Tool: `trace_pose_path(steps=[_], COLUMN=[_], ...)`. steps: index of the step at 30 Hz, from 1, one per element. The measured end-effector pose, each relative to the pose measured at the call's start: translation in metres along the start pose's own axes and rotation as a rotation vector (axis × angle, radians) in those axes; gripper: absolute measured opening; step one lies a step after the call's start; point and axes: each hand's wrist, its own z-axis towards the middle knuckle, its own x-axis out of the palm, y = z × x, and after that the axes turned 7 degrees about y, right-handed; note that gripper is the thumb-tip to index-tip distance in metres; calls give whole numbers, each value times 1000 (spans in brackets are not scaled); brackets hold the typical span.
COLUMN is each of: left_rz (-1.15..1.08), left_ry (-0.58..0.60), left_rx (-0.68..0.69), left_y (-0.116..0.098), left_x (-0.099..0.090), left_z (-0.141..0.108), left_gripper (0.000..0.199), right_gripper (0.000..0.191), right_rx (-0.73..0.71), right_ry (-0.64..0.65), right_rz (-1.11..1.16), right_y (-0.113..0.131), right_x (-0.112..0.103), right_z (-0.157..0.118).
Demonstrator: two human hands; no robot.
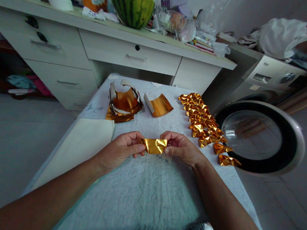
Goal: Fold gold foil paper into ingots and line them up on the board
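Observation:
Between my two hands is a folded gold foil paper piece [154,146], shiny and creased, held just above the cloth-covered table. My left hand [129,144] pinches its left end between thumb and fingers. At the right end, my right hand [178,146] grips it the same way. Beyond them lies a single curled gold foil sheet [161,105] with a pale underside. To its left is a curled stack of gold foil sheets [124,103]. Rows of folded gold foil pieces [203,118] fill the table's right side, with two more [227,160] nearer me.
A pale flat board or sheet [76,151] covers the table's left part. Behind stands a white drawer desk [132,57] bearing a cut watermelon [130,6] and plastic bags. On the right, a washing machine [268,73] has its round door [260,136] swung out beside the table.

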Motion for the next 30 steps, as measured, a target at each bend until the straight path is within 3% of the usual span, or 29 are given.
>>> trace_pose_path(steps=[16, 30], left_rz=[-29, -10], left_ry=[62, 56], left_rx=[9, -22], left_y=[-1, 0], left_x=[-2, -1], left_z=[-2, -2], left_gripper=[21, 19], right_gripper=[30, 29], right_rx=[65, 75], right_ry=[98, 111], right_rz=[29, 22], right_y=[4, 1], right_x=[1, 0], right_z=[-3, -3])
